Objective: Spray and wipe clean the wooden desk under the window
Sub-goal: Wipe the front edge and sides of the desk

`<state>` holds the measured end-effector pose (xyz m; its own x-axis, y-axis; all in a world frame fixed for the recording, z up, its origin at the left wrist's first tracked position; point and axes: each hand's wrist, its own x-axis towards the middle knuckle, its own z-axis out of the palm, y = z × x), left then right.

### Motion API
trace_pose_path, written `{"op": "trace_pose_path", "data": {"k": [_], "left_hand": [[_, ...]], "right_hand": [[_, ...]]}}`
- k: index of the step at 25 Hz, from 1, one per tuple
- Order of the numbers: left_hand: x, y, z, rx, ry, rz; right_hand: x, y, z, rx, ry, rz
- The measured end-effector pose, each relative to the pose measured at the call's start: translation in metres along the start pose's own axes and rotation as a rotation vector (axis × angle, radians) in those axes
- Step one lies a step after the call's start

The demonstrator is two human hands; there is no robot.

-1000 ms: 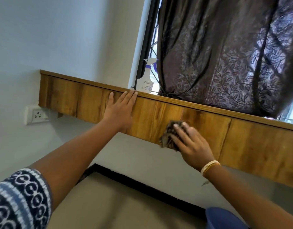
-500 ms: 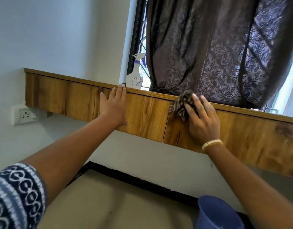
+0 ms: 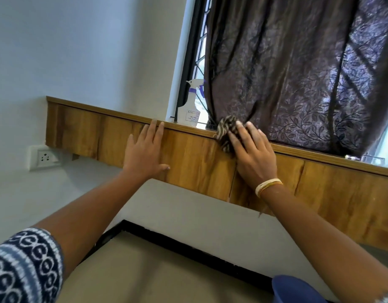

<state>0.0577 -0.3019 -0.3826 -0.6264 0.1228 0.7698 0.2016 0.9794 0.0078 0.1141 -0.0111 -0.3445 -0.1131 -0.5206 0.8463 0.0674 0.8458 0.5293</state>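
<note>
The person's left hand (image 3: 145,153) lies flat with straight fingers on the front of the wooden desk (image 3: 193,162). The right hand (image 3: 253,157) presses a striped cloth (image 3: 226,133) against the desk's top edge, its fingers nearly straight. A white spray bottle (image 3: 189,107) stands on the desk by the dark curtain (image 3: 298,68). Its label is too small to read.

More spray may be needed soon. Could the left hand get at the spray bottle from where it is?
Probably yes. The left hand lies flat and free on the wood, and the spray bottle stands just beyond its fingertips with nothing between them.
</note>
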Motion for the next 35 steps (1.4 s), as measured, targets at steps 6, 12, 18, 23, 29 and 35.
{"op": "trace_pose_path", "data": {"k": [6, 12, 18, 23, 29, 35], "left_hand": [[-0.009, -0.043, 0.046, -0.943, -0.117, -0.849], [-0.008, -0.080, 0.057, -1.991, -0.410, -1.086], [-0.012, -0.082, 0.077, -2.179, -0.424, -1.124], [-0.015, -0.081, 0.092, -2.237, -0.356, -1.080], [-0.018, -0.076, 0.101, -2.277, -0.272, -1.023], [-0.020, -0.071, 0.104, -2.271, -0.170, -0.998]], "right_hand": [[0.002, -0.064, 0.034, 0.057, -0.084, -0.210], [0.044, -0.112, 0.066, 0.148, -0.196, -0.752], [0.100, -0.121, 0.079, 0.095, -0.055, -0.391], [0.096, -0.133, 0.079, 0.052, -0.053, -0.231], [0.099, -0.127, 0.069, 0.091, -0.086, -0.285], [0.096, -0.128, 0.077, 0.106, -0.017, -0.254]]}}
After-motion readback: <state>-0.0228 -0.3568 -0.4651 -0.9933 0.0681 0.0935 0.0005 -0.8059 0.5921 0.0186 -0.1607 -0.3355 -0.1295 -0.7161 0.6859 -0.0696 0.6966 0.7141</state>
